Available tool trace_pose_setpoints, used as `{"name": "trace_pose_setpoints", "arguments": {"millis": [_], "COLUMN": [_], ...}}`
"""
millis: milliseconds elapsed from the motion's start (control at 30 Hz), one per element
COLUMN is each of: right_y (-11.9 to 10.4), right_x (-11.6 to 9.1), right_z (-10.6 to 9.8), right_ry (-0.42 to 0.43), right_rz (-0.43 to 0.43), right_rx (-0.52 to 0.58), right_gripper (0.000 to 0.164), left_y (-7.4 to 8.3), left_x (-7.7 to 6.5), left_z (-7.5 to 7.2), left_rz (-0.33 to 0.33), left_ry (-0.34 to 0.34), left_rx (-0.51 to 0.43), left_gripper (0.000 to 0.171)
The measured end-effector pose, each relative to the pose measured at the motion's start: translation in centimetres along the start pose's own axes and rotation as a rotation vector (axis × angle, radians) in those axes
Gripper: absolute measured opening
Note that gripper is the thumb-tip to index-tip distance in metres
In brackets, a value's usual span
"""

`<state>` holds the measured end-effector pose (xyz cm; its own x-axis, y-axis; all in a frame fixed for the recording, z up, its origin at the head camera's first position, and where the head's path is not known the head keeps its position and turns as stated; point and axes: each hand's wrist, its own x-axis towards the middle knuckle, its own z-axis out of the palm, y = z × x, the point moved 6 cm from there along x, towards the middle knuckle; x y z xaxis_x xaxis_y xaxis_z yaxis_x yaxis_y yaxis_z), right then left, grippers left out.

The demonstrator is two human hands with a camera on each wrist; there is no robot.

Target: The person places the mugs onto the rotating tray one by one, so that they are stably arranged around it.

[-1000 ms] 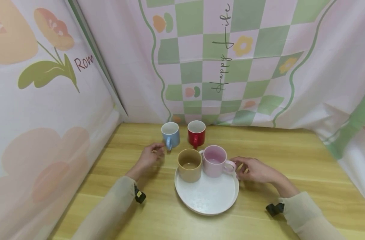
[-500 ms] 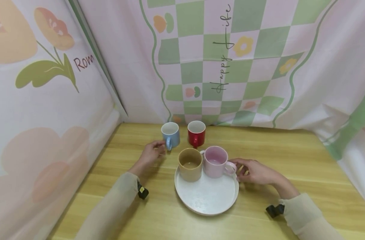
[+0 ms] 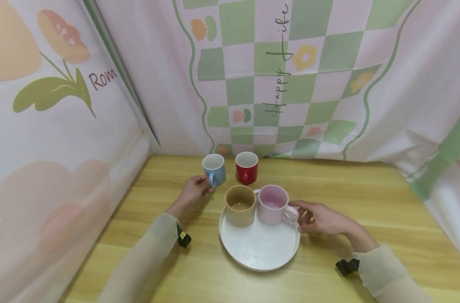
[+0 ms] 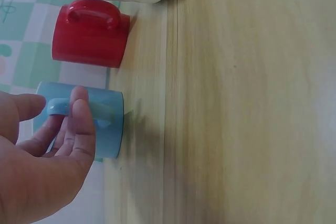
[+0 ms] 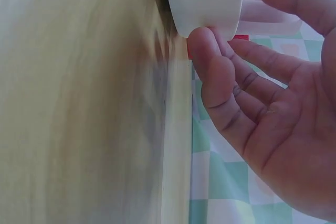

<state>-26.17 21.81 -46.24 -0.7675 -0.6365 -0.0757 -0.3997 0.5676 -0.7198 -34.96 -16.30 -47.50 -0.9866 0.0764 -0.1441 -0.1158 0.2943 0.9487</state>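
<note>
In the head view my left hand [image 3: 195,188] is at the handle of the light blue mug [image 3: 215,172]. The left wrist view has its bent fingers [image 4: 81,124] overlapping that handle, the thumb apart from it. Upright on a round white tray [image 3: 258,248] stand a tan mug [image 3: 240,210] and a pink mug [image 3: 272,206]. My right hand [image 3: 321,216] is beside the pink mug's handle at the tray's right rim, its fingers loosely bent. In the right wrist view these fingertips [image 5: 202,43] lie close against the white tray; whether they touch it I cannot tell.
A red mug [image 3: 247,169] stands right of the blue mug, behind the tray. All of it is on a wooden table [image 3: 358,185]. A checked cloth [image 3: 268,84] hangs along the back edge, and a flowered cloth [image 3: 82,168] bounds the left side.
My left hand has moved slightly right and away from me, reaching the blue mug's handle. My right hand stays by the pink mug, nearly still. The mugs and tray keep their places.
</note>
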Motion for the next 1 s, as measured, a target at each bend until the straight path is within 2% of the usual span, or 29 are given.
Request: {"name": "trace_pose_setpoints", "arguments": {"millis": [400, 467, 600, 800, 1000], "right_y": [-0.1, -0.1, -0.1, -0.2, -0.2], "right_x": [-0.3, -0.3, -0.3, -0.3, -0.3], "right_z": [0.3, 0.3, 0.4, 0.5, 0.7], "right_ry": [-0.039, -0.043, -0.046, -0.048, -0.055], "right_rz": [0.015, 0.011, 0.001, -0.022, -0.037], "right_rx": [0.007, 0.004, 0.009, 0.025, 0.048], "right_gripper": [0.089, 0.089, 0.089, 0.088, 0.089], "left_y": [0.3, -0.1, -0.1, 0.0, -0.1], "left_x": [0.4, 0.8, 0.9, 0.9, 1.2], "left_z": [0.7, 0.7, 0.7, 0.8, 0.8], "left_rz": [-0.031, -0.040, -0.070, -0.088, -0.075], "left_ry": [-0.006, 0.006, 0.023, 0.041, 0.046], "left_rx": [-0.099, -0.107, -0.133, -0.141, -0.125], "left_gripper": [0.035, 0.035, 0.035, 0.033, 0.032]}}
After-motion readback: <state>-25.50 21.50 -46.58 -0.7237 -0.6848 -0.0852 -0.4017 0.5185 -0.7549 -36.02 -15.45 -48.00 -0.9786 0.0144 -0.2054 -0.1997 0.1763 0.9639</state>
